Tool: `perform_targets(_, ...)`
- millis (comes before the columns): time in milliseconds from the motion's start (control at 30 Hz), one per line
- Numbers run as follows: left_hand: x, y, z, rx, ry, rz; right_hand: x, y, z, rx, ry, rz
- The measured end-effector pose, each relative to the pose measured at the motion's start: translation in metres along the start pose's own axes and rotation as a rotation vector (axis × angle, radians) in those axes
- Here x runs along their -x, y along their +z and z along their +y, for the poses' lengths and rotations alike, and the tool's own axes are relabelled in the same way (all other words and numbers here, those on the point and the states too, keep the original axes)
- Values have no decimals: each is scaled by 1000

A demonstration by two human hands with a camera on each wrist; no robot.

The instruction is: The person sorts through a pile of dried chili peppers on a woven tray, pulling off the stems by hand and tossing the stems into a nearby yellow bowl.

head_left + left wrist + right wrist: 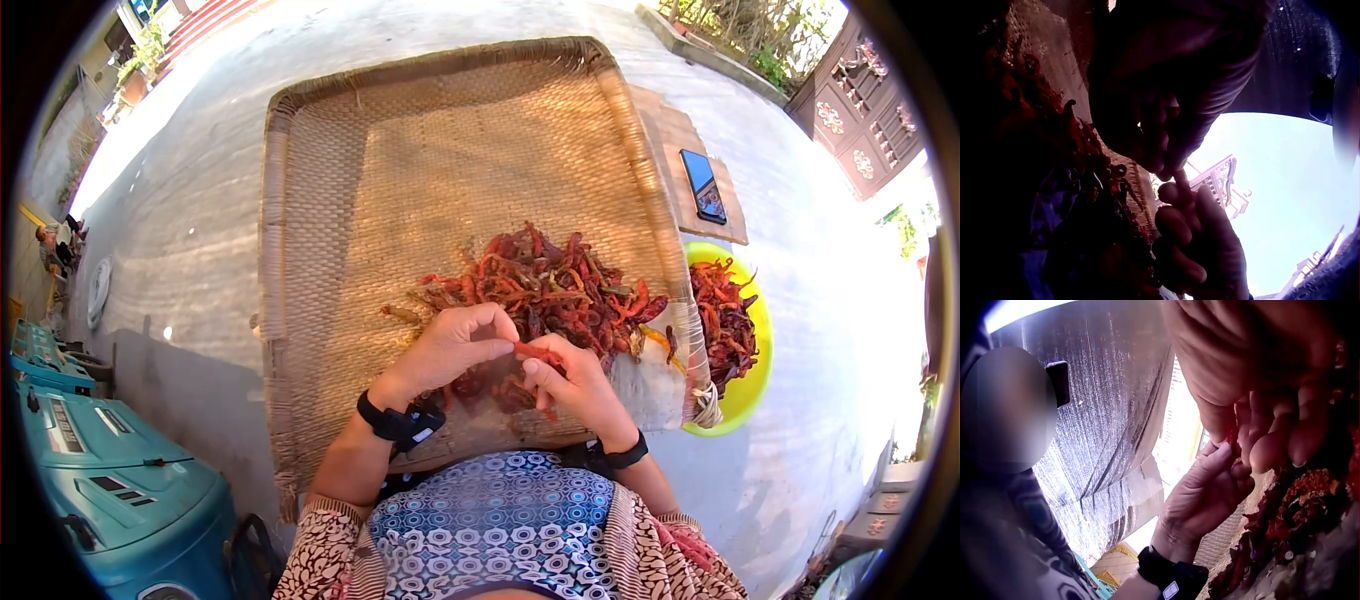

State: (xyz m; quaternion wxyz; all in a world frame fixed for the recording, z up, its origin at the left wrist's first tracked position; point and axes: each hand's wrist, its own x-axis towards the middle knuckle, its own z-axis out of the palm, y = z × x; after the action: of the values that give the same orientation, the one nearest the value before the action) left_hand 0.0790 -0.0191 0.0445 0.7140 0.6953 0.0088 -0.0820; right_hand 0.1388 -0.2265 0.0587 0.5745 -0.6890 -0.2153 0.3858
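Head view: left hand and right hand both pinch one chili above the tray; its pile (still large) remains, the bowl partly filled.

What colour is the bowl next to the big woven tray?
Bright yellow-green bowl; the head view shows it best.
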Motion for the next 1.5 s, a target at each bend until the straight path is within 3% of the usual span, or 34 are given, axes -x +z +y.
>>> perform_targets(67, -1, 2, -3, 8, 13, -18, 0, -3, 1, -23, 45, -6)
perform_targets(167, -4, 7, -6, 9, 11, -27, -5, -16, 15, 70, -65, 51)
perform_targets(267, -6, 6, -14, -115, -13, -38, 3, -43, 4, -153, -47, 270)
perform_targets(333, -8, 4, -21, -262, 26, -52, 5, -72, 9, -290, -200, 481)
perform_targets(400, -8, 3, -20, -263, 5, -66, 14, -101, 11, -833, -449, 516)
perform_targets(433, -9, 3, -20, -264, -5, -72, 15, -110, 10, -926, -515, 548)
perform_targets(533, -9, 3, -20, -238, -29, -99, 4, -119, 5, -512, -457, 655)
perform_targets(567, -9, 2, -21, -237, -22, -112, -1, -115, 2, -315, -307, 649)
perform_targets(667, -8, 0, -23, -243, -4, -151, -35, -95, -1, 216, -125, 548)
perform_targets(767, -8, 0, -24, -235, 6, -169, -64, -85, 8, 945, -382, 641)
perform_targets(867, -8, -2, -24, -211, -19, -178, -80, -76, 8, 1026, -183, 577)
perform_targets(1000, -9, -3, -28, -211, -26, -182, -71, -81, 2, 936, -233, 483)
perform_targets(1100, -8, -4, -29, -186, -36, -170, -55, -78, 2, 400, -356, 555)
perform_targets(1200, -7, 4, -21, -140, 29, -126, -27, -58, -27, -169, -288, 531)
perform_targets(1233, -6, 6, -18, -86, 34, -121, -27, -53, -21, -242, -368, 484)
perform_targets(1400, 0, 13, -1, 65, -8, -103, -23, -13, -9, -362, -227, 297)
perform_targets(1500, -3, 7, -12, -66, -64, -121, -20, -4, -2, -335, -153, 226)
